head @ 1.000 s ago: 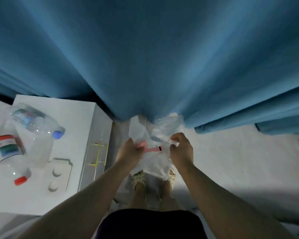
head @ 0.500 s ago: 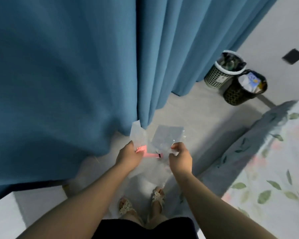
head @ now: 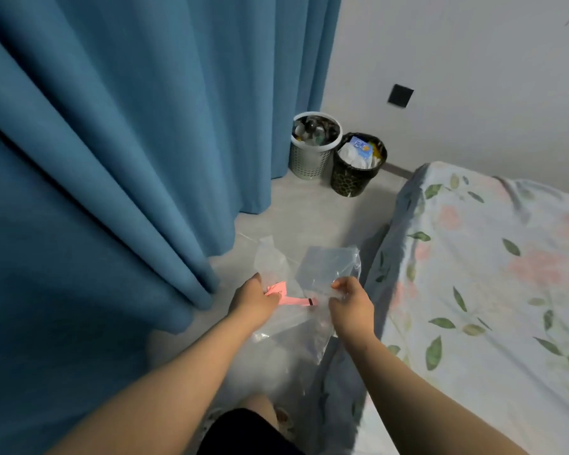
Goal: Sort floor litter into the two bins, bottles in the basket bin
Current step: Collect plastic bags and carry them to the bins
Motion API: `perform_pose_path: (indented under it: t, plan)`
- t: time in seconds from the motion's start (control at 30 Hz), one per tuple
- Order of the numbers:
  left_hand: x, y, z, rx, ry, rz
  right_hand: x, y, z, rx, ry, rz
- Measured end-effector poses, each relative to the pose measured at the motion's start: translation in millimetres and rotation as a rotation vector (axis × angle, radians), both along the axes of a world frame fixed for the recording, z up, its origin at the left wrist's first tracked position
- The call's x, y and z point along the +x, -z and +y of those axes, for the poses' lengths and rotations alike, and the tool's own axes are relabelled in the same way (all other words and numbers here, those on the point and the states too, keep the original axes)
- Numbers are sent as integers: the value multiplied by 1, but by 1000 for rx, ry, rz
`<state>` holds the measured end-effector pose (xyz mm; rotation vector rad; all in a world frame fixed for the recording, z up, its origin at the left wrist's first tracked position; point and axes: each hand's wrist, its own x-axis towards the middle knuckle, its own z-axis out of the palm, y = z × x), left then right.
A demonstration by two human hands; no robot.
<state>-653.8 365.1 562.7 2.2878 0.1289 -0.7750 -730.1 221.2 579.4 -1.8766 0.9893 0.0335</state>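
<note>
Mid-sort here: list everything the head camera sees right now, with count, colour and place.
clear plastic bags: count unclear, transparent, held up over the floor
pink label: one, pink with a black mark, on the plastic by the left hand
basket bin: one, white lattice, far corner beside the curtain, full of litter
black bin: one, black patterned, just right of the basket bin, holding white and blue wrappers
curtain: one, blue, left half of the view
bed: one, floral sheet, right side
wall plate: one, black, on the wall above the bins
floor: pale grey
left hand: grips the plastic at the pink label
right hand: pinches the plastic's right part
</note>
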Motion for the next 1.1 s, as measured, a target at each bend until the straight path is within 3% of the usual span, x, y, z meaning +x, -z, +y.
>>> perform_pose_path:
  t: [0.3, 0.7, 1.1]
  plan:
    - [96, -2, -61, -78, 25, -1, 80, -1, -52, -8, 85, -17]
    - [287, -15, -135, -55, 234, 1, 246, -15, -108, -66, 226, -6]
    - [391, -12, -213, -67, 330, 47, 341, -8, -180, -7, 327, 0]
